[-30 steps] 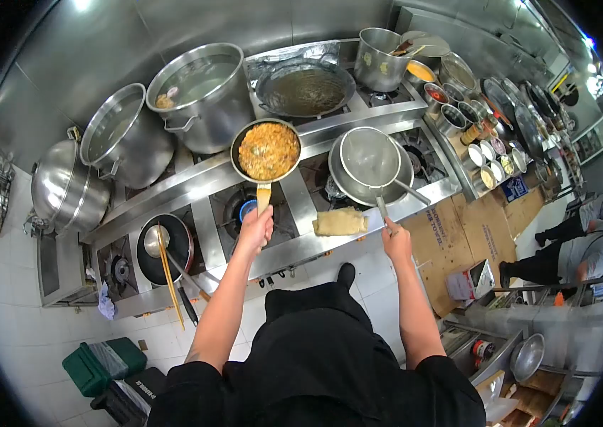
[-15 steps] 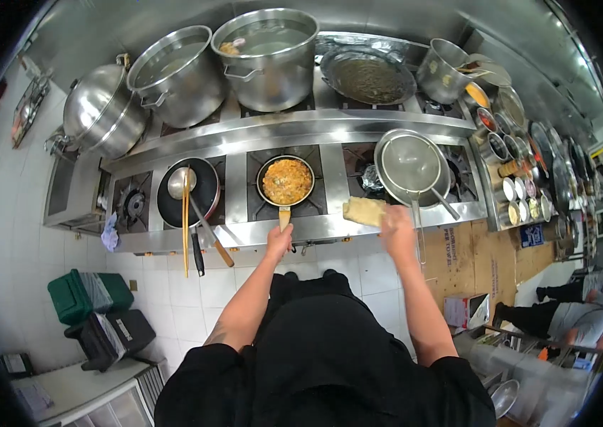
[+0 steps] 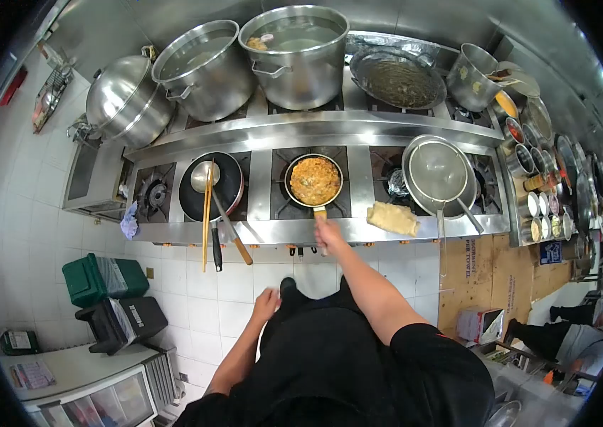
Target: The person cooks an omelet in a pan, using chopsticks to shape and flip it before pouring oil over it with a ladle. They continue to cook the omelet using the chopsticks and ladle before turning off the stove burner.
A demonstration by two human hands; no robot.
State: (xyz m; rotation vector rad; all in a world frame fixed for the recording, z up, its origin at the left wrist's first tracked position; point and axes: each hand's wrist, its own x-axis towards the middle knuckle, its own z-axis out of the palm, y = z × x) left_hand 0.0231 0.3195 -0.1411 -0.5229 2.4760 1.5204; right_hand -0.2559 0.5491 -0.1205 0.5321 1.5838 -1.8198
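My right hand (image 3: 328,235) is closed round the light handle of a small frying pan (image 3: 287,186), which sits on the middle front burner. Orange, chunky food (image 3: 315,181) fills the pan. My left hand (image 3: 266,303) hangs low near my body, away from the stove; its fingers look curled, but whether they touch anything is unclear. A folded beige cloth (image 3: 392,218) lies on the stove's front edge, right of the pan. To the left, a black pan (image 3: 189,199) bears a ladle (image 3: 205,178) and long chopsticks (image 3: 207,220).
Large steel pots (image 3: 301,71) stand along the back ledge. A strainer (image 3: 438,171) rests over a bowl at the right. Small ingredient containers (image 3: 529,206) line the far right. Green and black bins (image 3: 106,276) are on the floor at left. Another person (image 3: 579,331) is at lower right.
My right hand has let go of the cloth and moved left onto the pan handle. My left hand has released the handle and dropped toward my body. The view has shifted slightly.
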